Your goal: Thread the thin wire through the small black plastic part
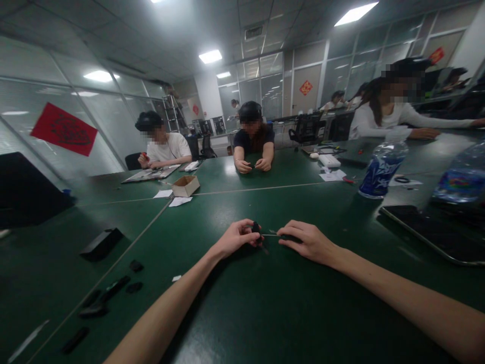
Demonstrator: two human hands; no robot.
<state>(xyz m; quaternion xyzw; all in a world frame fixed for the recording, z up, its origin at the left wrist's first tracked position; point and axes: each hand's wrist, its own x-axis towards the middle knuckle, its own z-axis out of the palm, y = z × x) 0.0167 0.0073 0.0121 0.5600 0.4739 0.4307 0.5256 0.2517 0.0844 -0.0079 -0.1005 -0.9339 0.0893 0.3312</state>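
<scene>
My left hand (237,237) rests on the green table (265,303) with its fingers pinched round a small black part (256,228). My right hand (306,241) lies just to the right of it, fingers closed on a thin screwdriver-like tool (282,235) whose slim metal shaft points left at the black part. The two hands are a few centimetres apart, joined by the tool's tip. What the tip touches is too small to make out.
Several black parts (113,290) and a black box (101,243) lie at the left. A small cardboard box (185,185) sits farther back. A water bottle (382,169), a second bottle (464,177) and a tablet (432,230) stand at the right. Other people sit across the table.
</scene>
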